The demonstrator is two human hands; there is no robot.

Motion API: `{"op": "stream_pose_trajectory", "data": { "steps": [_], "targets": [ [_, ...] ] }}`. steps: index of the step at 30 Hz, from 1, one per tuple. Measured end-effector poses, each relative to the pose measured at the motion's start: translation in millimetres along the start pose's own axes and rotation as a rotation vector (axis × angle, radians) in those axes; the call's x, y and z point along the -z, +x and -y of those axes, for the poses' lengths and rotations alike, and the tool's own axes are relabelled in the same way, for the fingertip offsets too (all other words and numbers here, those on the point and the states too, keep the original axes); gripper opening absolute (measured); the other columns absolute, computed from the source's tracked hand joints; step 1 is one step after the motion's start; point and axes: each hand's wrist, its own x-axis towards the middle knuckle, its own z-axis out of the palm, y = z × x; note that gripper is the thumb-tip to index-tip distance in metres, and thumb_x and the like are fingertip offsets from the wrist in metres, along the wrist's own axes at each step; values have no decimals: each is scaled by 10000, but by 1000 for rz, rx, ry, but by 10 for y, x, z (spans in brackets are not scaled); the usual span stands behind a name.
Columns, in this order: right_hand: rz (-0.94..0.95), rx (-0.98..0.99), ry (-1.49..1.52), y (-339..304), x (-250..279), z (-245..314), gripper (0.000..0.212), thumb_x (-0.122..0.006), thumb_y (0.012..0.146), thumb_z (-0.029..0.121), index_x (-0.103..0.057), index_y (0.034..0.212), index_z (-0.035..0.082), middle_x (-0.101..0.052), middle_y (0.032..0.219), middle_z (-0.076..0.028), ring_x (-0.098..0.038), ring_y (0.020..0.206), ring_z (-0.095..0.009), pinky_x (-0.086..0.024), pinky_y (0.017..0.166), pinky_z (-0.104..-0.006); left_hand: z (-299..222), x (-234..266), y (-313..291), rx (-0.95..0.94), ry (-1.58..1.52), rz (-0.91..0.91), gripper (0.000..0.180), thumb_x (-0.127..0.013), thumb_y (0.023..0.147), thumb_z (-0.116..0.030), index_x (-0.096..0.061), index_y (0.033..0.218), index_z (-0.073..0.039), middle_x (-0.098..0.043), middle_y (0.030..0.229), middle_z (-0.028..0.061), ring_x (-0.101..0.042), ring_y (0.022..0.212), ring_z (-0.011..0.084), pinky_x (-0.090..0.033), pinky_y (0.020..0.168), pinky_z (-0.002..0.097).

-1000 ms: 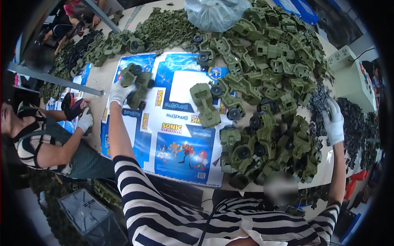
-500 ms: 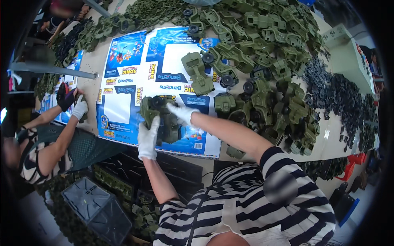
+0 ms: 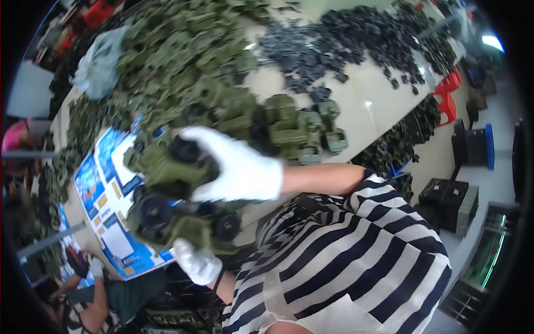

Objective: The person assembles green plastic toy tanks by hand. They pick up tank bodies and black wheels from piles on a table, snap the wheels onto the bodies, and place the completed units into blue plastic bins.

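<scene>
Both my hands wear white gloves and are close together in front of my striped top. My right hand (image 3: 236, 164) is wrapped round an olive-green toy vehicle (image 3: 167, 170) that has a black wheel at its upper end. Below it, my left hand (image 3: 194, 264) grips another olive-green toy vehicle (image 3: 189, 231), tilted, with its black wheels (image 3: 156, 213) facing up. The two vehicles overlap in view, and whether they touch I cannot tell. The fingers of my left hand are partly hidden under the lower vehicle.
A large pile of green toy parts (image 3: 178, 50) covers the table's far side, beside small dark parts (image 3: 356, 39). Blue-and-white printed sheets (image 3: 117, 222) lie at left, near a co-worker's gloved hand (image 3: 95, 266). A red stool (image 3: 446, 97) and black crates (image 3: 445, 195) stand right.
My view has swung to the right. My hands have lifted the toy vehicles off the printed sheets and brought them nearer to me.
</scene>
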Motion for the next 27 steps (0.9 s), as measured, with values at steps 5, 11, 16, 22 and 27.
{"op": "stream_pose_trajectory", "data": {
  "steps": [5, 11, 16, 22, 27],
  "targets": [
    [-374, -230, -61, -1337, 1766, -601, 925, -846, 680, 268, -365, 1437, 42, -565, 1190, -161, -571, 1072, -225, -493, 916, -343, 368, -2148, -248, 493, 50, 602, 468, -717, 807, -61, -569, 1241, 34, -640, 1162, 96, -626, 1017, 198, -486, 942, 336],
    [-668, -491, 228, -2174, 3254, -1684, 808, -772, 801, 108, -322, 1463, 3, -625, 1018, -94, -620, 800, -146, -521, 649, -269, 1641, -3442, -551, 574, 90, 624, 354, -742, 800, 3, -620, 1132, 9, -698, 952, 58, -657, 810, 112, -528, 737, 242],
    [-529, -565, 300, -2385, 3965, -2954, 592, -671, 846, 66, -462, 1397, 9, -675, 976, -81, -561, 629, -93, -468, 534, -227, 1903, -3758, -765, 480, 284, 542, 413, -700, 770, 129, -580, 1150, 23, -694, 1001, 121, -697, 883, 188, -588, 817, 301],
    [-536, -469, -392, -2041, 4516, -3086, 348, -650, 846, 159, -654, 1180, 59, -709, 972, -154, -678, 855, -249, -530, 797, -336, 1879, -3722, -1009, 486, 95, 225, 450, -651, 864, 55, -505, 1266, -83, -648, 1084, 53, -656, 873, 119, -555, 783, 242],
    [-277, -860, -708, -992, 4654, -2814, 626, -748, 755, 509, -648, 1192, 73, -661, 1185, -175, -630, 1107, -343, -503, 939, -412, 1769, -3814, -1065, 512, 16, 168, 509, -643, 846, 91, -494, 1303, -78, -653, 1076, 52, -657, 896, 122, -552, 815, 252]
  ]
}}
